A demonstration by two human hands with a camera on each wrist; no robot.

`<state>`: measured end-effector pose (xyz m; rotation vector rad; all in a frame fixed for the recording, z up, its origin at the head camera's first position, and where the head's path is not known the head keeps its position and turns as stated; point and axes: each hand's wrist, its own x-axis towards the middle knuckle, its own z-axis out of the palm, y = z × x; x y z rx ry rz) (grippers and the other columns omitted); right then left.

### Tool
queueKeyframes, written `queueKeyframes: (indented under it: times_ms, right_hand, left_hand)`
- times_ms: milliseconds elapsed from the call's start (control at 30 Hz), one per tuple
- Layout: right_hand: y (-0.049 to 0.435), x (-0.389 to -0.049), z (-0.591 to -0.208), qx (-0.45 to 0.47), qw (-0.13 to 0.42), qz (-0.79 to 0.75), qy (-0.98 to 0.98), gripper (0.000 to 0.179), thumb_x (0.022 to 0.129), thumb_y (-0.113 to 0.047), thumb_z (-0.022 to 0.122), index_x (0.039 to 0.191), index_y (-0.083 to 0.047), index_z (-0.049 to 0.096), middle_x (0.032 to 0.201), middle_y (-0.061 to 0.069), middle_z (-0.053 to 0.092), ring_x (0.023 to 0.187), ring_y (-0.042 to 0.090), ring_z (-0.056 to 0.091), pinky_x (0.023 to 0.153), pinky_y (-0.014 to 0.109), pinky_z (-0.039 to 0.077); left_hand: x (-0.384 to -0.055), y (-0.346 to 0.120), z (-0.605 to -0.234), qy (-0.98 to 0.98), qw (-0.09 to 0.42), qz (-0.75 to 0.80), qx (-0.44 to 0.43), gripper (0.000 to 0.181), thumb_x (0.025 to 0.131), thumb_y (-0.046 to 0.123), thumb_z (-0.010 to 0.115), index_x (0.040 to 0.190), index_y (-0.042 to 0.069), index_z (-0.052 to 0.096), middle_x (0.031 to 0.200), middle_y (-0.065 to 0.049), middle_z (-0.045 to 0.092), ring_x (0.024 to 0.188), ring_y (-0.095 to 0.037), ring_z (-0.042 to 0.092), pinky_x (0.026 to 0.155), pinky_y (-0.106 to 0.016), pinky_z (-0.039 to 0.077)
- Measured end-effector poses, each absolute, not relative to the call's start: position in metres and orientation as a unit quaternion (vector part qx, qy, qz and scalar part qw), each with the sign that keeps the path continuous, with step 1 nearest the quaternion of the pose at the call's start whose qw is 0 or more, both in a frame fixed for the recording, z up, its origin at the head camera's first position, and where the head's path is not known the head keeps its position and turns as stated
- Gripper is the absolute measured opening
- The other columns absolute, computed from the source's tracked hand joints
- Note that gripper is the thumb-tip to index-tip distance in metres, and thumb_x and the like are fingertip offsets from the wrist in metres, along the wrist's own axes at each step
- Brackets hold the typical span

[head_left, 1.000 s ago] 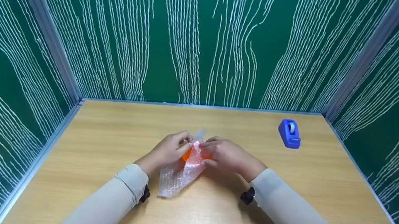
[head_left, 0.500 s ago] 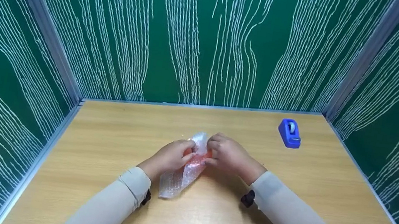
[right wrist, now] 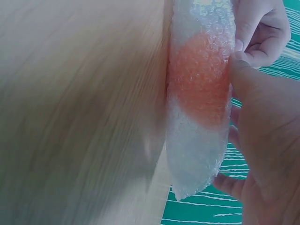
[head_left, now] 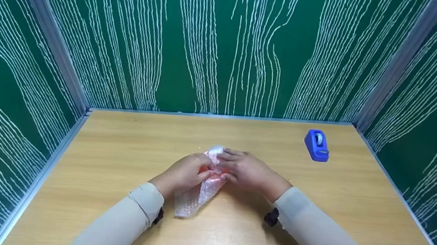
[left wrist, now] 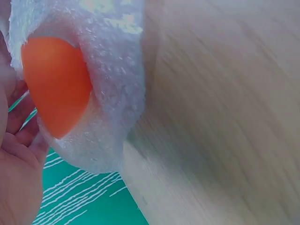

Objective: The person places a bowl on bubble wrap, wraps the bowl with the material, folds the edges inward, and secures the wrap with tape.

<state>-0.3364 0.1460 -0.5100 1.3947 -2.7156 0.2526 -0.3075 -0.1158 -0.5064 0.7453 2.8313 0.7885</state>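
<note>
Mid-wrap at the centre of the surface (head_left: pixel 121 143), the left hand (head_left: pixel 184 174) and right hand (head_left: pixel 249 171) both pinch bubble wrap (head_left: pixel 196 196) around an orange ball (left wrist: pixel 56 84), which probably next needs the loose end folded snug.
</note>
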Motion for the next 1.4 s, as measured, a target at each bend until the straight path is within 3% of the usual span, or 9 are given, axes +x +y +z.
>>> queueKeyframes:
  times_ms: [133, 233, 433, 567, 700, 967, 1233, 1400]
  right_hand:
    - [0.147, -0.336, -0.510, 0.439, 0.016, 0.078, -0.895, 0.040, 0.117, -0.041, 0.064, 0.152, -0.026, 0.073, 0.177, 0.001, 0.052, 0.170, 0.032, 0.043, 0.128, 0.074, 0.043]
    - [0.146, -0.334, -0.508, 0.432, 0.006, 0.081, -0.898, 0.039, 0.117, -0.041, 0.063, 0.152, -0.026, 0.074, 0.177, 0.000, 0.051, 0.170, 0.032, 0.042, 0.129, 0.075, 0.042]
    - [0.146, -0.333, -0.506, 0.424, -0.009, 0.081, -0.902, 0.040, 0.118, -0.040, 0.062, 0.154, -0.027, 0.072, 0.179, -0.002, 0.048, 0.172, 0.032, 0.039, 0.131, 0.075, 0.040]
    - [0.146, -0.333, -0.506, 0.428, -0.006, 0.079, -0.900, 0.038, 0.117, -0.038, 0.063, 0.152, -0.025, 0.074, 0.179, 0.000, 0.049, 0.172, 0.033, 0.039, 0.130, 0.076, 0.040]
    - [0.147, -0.332, -0.504, 0.435, -0.003, 0.067, -0.898, 0.037, 0.117, -0.034, 0.064, 0.150, -0.022, 0.075, 0.177, 0.002, 0.052, 0.170, 0.034, 0.042, 0.129, 0.074, 0.043]
    - [0.145, -0.332, -0.502, 0.427, -0.015, 0.061, -0.902, 0.038, 0.117, -0.037, 0.063, 0.151, -0.024, 0.074, 0.178, 0.000, 0.050, 0.171, 0.033, 0.040, 0.130, 0.074, 0.042]
    - [0.144, -0.334, -0.501, 0.427, -0.016, 0.052, -0.902, 0.038, 0.118, -0.036, 0.061, 0.153, -0.025, 0.073, 0.179, -0.002, 0.049, 0.171, 0.032, 0.040, 0.130, 0.072, 0.042]
    - [0.144, -0.333, -0.501, 0.427, -0.015, 0.053, -0.903, 0.037, 0.118, -0.035, 0.062, 0.151, -0.025, 0.074, 0.178, -0.002, 0.049, 0.171, 0.032, 0.041, 0.130, 0.072, 0.043]
  left_hand:
    - [-0.309, -0.119, -0.507, 0.929, 0.057, 0.271, 0.245, 0.022, 0.112, 0.032, 0.072, 0.128, 0.020, 0.082, 0.138, -0.004, 0.076, 0.140, -0.026, 0.067, 0.133, -0.052, 0.047]
    - [-0.308, -0.123, -0.505, 0.926, 0.048, 0.279, 0.250, 0.021, 0.112, 0.030, 0.073, 0.125, 0.017, 0.083, 0.136, -0.005, 0.076, 0.140, -0.028, 0.067, 0.132, -0.053, 0.048]
    - [-0.303, -0.143, -0.503, 0.918, 0.000, 0.290, 0.271, 0.017, 0.110, 0.025, 0.074, 0.119, 0.013, 0.083, 0.117, -0.003, 0.077, 0.118, -0.026, 0.070, 0.116, -0.048, 0.061]
    - [-0.297, -0.162, -0.504, 0.922, -0.007, 0.272, 0.276, 0.015, 0.111, 0.024, 0.075, 0.117, 0.014, 0.084, 0.109, 0.001, 0.075, 0.107, -0.020, 0.068, 0.106, -0.044, 0.064]
    - [-0.290, -0.176, -0.505, 0.929, 0.018, 0.244, 0.279, 0.013, 0.110, 0.023, 0.076, 0.118, 0.017, 0.085, 0.109, 0.005, 0.076, 0.105, -0.017, 0.068, 0.103, -0.042, 0.065]
    - [-0.279, -0.186, -0.509, 0.914, 0.054, 0.192, 0.352, 0.012, 0.103, 0.006, 0.081, 0.112, 0.011, 0.087, 0.109, -0.001, 0.081, 0.104, -0.019, 0.073, 0.103, -0.046, 0.066]
    - [-0.277, -0.185, -0.510, 0.905, 0.087, 0.158, 0.385, 0.012, 0.100, 0.006, 0.086, 0.107, 0.015, 0.090, 0.106, 0.003, 0.085, 0.103, -0.015, 0.076, 0.103, -0.042, 0.066]
    - [-0.275, -0.184, -0.507, 0.908, 0.120, 0.156, 0.371, 0.020, 0.094, 0.008, 0.093, 0.109, 0.020, 0.091, 0.107, 0.008, 0.081, 0.100, -0.009, 0.070, 0.104, -0.039, 0.064]
